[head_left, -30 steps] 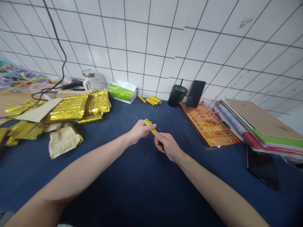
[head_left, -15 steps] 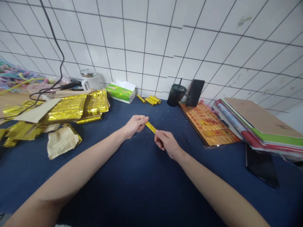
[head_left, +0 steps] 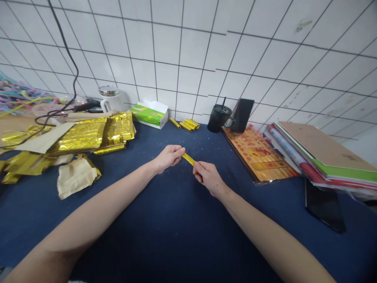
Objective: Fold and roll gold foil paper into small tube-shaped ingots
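White tiles [head_left: 188, 47] with black lines fill the wall, and a dark blue cloth [head_left: 176, 243] covers the table under it. My left hand [head_left: 169, 157] and my right hand [head_left: 207, 179] are near the middle of the frame, and a narrow gold foil strip [head_left: 189, 159] lies slanted between them, above the cloth. My left fingers [head_left: 178, 151] are closed together on its upper end, and my right fingertips [head_left: 196, 167] pinch its lower end. Nearest to my hands, at the left, are a pile of gold foil sheets [head_left: 88, 133] and a crumpled brown paper [head_left: 77, 177]. Along the wall stand a white mug [head_left: 110, 98], a tissue box [head_left: 149, 114], small gold rolls [head_left: 188, 125] and a black tumbler with a straw [head_left: 218, 118]. At the right lie a red-and-gold printed packet [head_left: 256, 155], a stack of folders [head_left: 321, 157] and a black phone [head_left: 324, 208].
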The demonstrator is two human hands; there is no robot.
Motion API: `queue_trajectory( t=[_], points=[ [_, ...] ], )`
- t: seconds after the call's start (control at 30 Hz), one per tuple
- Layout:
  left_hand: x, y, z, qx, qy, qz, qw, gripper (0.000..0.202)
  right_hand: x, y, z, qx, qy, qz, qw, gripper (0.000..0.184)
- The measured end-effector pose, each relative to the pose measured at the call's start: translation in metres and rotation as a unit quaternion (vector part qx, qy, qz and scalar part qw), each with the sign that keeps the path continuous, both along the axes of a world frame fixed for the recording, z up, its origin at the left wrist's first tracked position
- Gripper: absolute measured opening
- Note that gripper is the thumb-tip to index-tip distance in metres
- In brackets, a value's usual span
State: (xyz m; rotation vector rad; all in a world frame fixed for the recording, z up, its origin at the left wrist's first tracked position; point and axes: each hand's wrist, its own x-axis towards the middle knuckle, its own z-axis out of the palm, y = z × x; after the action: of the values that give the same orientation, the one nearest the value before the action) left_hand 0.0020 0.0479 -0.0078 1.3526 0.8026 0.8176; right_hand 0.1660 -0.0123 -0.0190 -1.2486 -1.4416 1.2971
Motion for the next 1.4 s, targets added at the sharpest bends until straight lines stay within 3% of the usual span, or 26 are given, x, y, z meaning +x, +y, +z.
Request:
queue_trajectory(
  t=[0.2, 0.43, 0.63, 0.9, 1.03, 1.1, 1.13, 1.23, 1.3, 1.33, 1.4],
  points=[
    [0.000, -0.001, 0.000, 0.052, 0.058, 0.014, 0.997, 0.042, 0.000, 0.000, 0.000, -0.014, 0.028, -0.004, 1.000, 0.034],
    [0.003, -0.006, 0.007, 0.064, 0.074, 0.001, 0.995, 0.040, 0.001, 0.000, 0.005, -0.021, 0.020, 0.017, 0.999, 0.036],
    [0.018, -0.022, 0.004, 0.080, 0.106, -0.094, 0.987, 0.034, 0.002, -0.001, 0.008, -0.013, -0.006, 0.074, 0.997, 0.041],
    [0.006, -0.008, 0.010, 0.023, 0.057, 0.019, 0.998, 0.039, 0.002, -0.001, 0.007, -0.040, -0.028, 0.068, 0.997, 0.034],
    [-0.002, 0.000, 0.010, -0.011, 0.040, 0.030, 0.999, 0.040, 0.002, -0.002, 0.009, 0.014, -0.093, 0.064, 0.993, 0.033],
    [-0.004, 0.002, 0.009, -0.028, 0.053, 0.013, 0.998, 0.040, 0.003, -0.003, 0.009, 0.091, -0.198, 0.052, 0.975, 0.033],
    [-0.005, 0.003, 0.009, -0.036, 0.064, 0.004, 0.997, 0.041, 0.004, -0.004, 0.008, 0.142, -0.269, 0.037, 0.952, 0.033],
    [-0.009, 0.006, 0.008, -0.050, 0.100, -0.007, 0.994, 0.045, 0.007, -0.005, 0.004, 0.284, -0.468, -0.006, 0.837, 0.030],
    [-0.011, 0.008, 0.008, -0.039, 0.121, -0.014, 0.992, 0.042, 0.008, -0.005, 0.002, 0.324, -0.529, -0.014, 0.785, 0.031],
    [-0.013, 0.009, 0.008, -0.029, 0.126, -0.016, 0.991, 0.039, 0.008, -0.005, 0.001, 0.324, -0.532, -0.015, 0.782, 0.030],
    [-0.014, 0.010, 0.009, -0.010, 0.133, -0.022, 0.991, 0.034, 0.008, -0.004, 0.003, 0.290, -0.497, -0.020, 0.818, 0.029]
  ],
)
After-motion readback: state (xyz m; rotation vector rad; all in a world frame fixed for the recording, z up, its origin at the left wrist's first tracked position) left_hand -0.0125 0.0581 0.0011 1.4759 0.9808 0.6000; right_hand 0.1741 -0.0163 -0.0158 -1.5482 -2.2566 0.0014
